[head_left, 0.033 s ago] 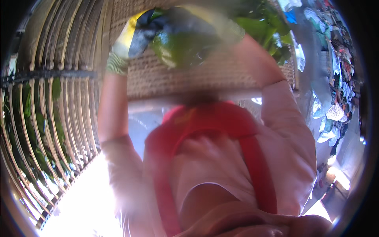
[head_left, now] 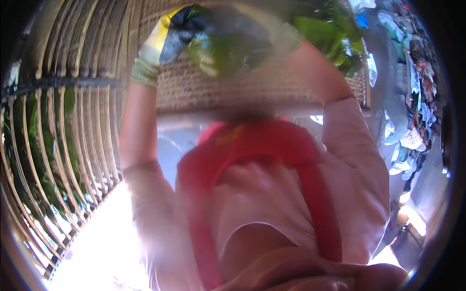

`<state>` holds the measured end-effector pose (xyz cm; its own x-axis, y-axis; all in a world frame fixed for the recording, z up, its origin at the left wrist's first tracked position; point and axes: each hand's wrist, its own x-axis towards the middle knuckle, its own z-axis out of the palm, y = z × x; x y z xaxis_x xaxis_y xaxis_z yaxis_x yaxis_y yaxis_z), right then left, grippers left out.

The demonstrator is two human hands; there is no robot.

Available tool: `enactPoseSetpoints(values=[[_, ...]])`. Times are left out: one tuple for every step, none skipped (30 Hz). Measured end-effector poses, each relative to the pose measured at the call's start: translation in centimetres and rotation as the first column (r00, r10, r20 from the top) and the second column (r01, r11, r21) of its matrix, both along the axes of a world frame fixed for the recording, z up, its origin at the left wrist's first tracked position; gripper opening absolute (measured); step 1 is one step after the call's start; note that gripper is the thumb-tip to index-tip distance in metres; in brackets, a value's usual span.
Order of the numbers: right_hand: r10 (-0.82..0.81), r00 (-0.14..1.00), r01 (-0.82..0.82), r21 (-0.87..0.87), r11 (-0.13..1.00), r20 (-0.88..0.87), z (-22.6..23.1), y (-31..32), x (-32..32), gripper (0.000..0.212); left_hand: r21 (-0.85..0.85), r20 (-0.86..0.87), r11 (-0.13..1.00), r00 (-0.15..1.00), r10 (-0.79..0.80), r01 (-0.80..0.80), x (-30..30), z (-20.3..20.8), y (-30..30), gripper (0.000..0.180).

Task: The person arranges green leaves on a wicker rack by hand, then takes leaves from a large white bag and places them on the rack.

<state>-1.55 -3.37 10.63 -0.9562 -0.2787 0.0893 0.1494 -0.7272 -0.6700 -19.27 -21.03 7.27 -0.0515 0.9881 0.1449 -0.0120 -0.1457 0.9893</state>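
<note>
My left hand point(head_left: 172, 36), in a yellow, white and dark grey knitted glove, is closed at the edge of a broad green leaf point(head_left: 218, 56) above a woven, basket-like surface point(head_left: 194, 92). From the other side my right hand point(head_left: 259, 29), also gloved, reaches over the same leaf. It is badly smeared, and its fingers cannot be made out. Whether the green between my hands is one leaf or several is unclear.
More green leaves point(head_left: 325, 36) lie at the far right of the woven surface. On the left stands a rack of thin curved slats point(head_left: 58, 131) with greenery behind it. A heap of mixed cloth and plastic items point(head_left: 412, 111) spreads along the right. I wear a red apron point(head_left: 262, 140).
Both hands and the leaf sit slightly farther up in the picture. The grip of my left hand looks the same.
</note>
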Motion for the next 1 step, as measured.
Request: enactPoseSetpoints(values=[[-0.194,0.974,0.224,0.544,0.808,-0.113,-0.22,-1.2,-0.9,0.036,-0.042,0.027,0.999,0.999,0.035,-0.034,-0.4,-0.89,-2.62,0.05]])
